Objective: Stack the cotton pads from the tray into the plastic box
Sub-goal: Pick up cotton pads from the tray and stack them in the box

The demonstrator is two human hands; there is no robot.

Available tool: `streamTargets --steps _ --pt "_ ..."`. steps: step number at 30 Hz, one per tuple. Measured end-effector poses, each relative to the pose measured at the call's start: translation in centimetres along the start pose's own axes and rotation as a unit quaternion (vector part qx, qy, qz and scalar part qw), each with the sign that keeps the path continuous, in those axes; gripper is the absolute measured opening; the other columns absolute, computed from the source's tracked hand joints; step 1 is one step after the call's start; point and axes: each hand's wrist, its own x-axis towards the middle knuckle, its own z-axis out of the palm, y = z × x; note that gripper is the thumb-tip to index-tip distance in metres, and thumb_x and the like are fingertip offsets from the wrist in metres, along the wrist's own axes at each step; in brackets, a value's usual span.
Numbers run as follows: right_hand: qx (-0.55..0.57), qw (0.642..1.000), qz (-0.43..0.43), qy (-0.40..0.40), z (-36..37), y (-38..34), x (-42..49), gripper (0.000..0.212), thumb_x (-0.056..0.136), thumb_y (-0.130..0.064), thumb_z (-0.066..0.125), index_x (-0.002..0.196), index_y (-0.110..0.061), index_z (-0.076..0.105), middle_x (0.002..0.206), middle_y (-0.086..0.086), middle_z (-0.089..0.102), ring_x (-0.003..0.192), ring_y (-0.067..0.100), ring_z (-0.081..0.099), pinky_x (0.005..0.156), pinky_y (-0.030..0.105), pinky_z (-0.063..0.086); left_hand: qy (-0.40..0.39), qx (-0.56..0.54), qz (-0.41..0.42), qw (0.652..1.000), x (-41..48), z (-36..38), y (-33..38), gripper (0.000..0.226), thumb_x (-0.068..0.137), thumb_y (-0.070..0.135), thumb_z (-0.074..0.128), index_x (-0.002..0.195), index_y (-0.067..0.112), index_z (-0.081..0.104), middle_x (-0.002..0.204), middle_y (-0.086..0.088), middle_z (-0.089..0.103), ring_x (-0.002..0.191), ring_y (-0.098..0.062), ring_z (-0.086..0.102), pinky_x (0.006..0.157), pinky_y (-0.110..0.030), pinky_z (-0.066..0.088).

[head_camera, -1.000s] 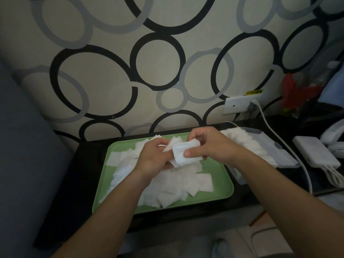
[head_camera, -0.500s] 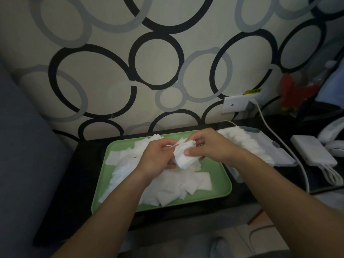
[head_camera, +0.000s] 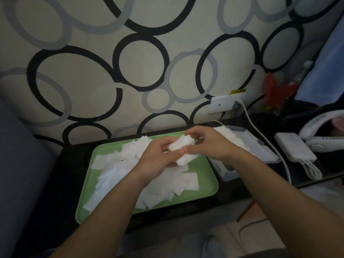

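Above the green tray, your left hand and right hand both grip a bundle of cotton pads with curled fingers, while loose pads lie heaped on the tray and the plastic box, just right of it, holds a row of pads

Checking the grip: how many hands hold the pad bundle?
2: the left hand grips the pad bundle from its left and the right hand from its right, above the tray.
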Motion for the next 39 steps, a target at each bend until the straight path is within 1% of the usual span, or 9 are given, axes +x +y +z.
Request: streamTargets --steps 5,9,12,14,17,23,27,34,39 --pt "-0.006 0.999 -0.004 -0.034 -3.9 0.1 -0.6 0.021 0.083 -0.020 0.078 0.101 -0.012 0.073 0.094 0.011 0.073 0.085 0.024 0.069 0.074 0.034 0.055 0.008 -0.091 0.014 0.996 1.4 2.8 0.2 0.026 0.089 0.004 0.072 0.109 0.020 0.070 0.108 -0.004 0.075 0.097 -0.019 0.074 0.080 -0.033 0.061" --pt "-0.020 0.999 0.007 -0.031 -7.2 0.5 -0.5 0.022 0.083 -0.018 0.078 0.100 -0.005 0.073 0.098 0.019 0.072 0.088 0.027 0.068 0.082 0.040 0.053 0.062 -0.115 -0.002 0.991 2.8 5.9 0.4 0.020 0.089 0.005 0.072 0.106 0.012 0.066 0.097 -0.009 0.076 0.080 -0.019 0.074 0.069 -0.027 0.061" --pt "-0.077 0.997 0.008 0.005 -9.4 1.0 -0.1 0.006 0.085 -0.014 0.075 0.089 -0.011 0.071 0.082 0.002 0.073 0.076 0.013 0.067 0.073 0.027 0.053 0.074 -0.090 -0.044 0.992 3.9 7.8 -0.1 0.015 0.092 0.007 0.068 0.106 0.013 0.063 0.094 -0.008 0.076 0.072 -0.020 0.074 0.065 -0.026 0.057" --pt "-0.157 0.987 0.005 0.015 -10.3 1.1 0.4 0.012 0.084 -0.013 0.076 0.079 -0.019 0.067 0.069 -0.008 0.065 0.062 0.002 0.058 0.061 0.016 0.045 0.066 -0.049 -0.067 0.994 4.6 8.8 -0.7 0.015 0.092 0.005 0.065 0.105 0.012 0.064 0.090 -0.008 0.073 0.065 -0.017 0.069 0.059 -0.024 0.053" --pt "-0.260 0.965 0.016 -0.034 -10.4 1.6 1.9 0.014 0.081 -0.012 0.076 0.086 -0.021 0.066 0.077 -0.007 0.063 0.071 0.007 0.059 0.064 0.020 0.047 0.046 0.041 -0.057 0.996 5.3 9.9 -1.5 0.018 0.089 0.002 0.063 0.101 0.013 0.072 0.074 -0.003 0.065 0.057 -0.013 0.059 0.048 -0.018 0.045" --pt "-0.434 0.890 0.064 -0.120 -8.4 1.4 3.8 0.029 0.082 -0.022 0.075 0.109 -0.014 0.066 0.095 -0.001 0.064 0.085 0.016 0.062 0.072 0.028 0.051 0.015 0.126 -0.020 0.992 6.1 10.4 -3.1 0.007 0.084 0.018 0.078 0.089 0.023 0.077 0.074 0.005 0.066 0.069 -0.012 0.062 0.076 -0.032 0.054" --pt "-0.517 0.838 0.097 -0.141 -7.1 1.4 4.5 0.031 0.084 -0.021 0.072 0.114 -0.015 0.065 0.099 0.003 0.065 0.087 0.019 0.064 0.081 0.033 0.056 0.005 0.153 0.000 0.988 6.2 10.3 -3.7 0.007 0.082 0.018 0.079 0.086 0.023 0.076 0.074 0.007 0.067 0.072 -0.010 0.063 0.080 -0.035 0.057" --pt "-0.570 0.815 -0.041 -0.098 -5.8 1.4 4.8 0.038 0.085 -0.017 0.071 0.121 -0.027 0.067 0.125 0.001 0.056 0.111 0.022 0.057 0.090 0.034 0.048 -0.009 0.156 0.010 0.988 6.6 10.2 -3.8 0.009 0.082 0.016 0.080 0.089 0.019 0.076 0.082 0.001 0.070 0.077 -0.010 0.063 0.083 -0.036 0.056" --pt "-0.548 0.832 -0.031 -0.078 -5.3 1.8 4.9 0.033 0.083 -0.011 0.071 0.113 -0.019 0.061 0.118 0.003 0.060 0.106 0.020 0.058 0.086 0.032 0.047 -0.019 0.162 0.013 0.986 6.7 10.1 -3.9 0.010 0.083 0.018 0.080 0.086 0.025 0.073 0.080 0.006 0.067 0.080 -0.012 0.064 0.085 -0.039 0.058"
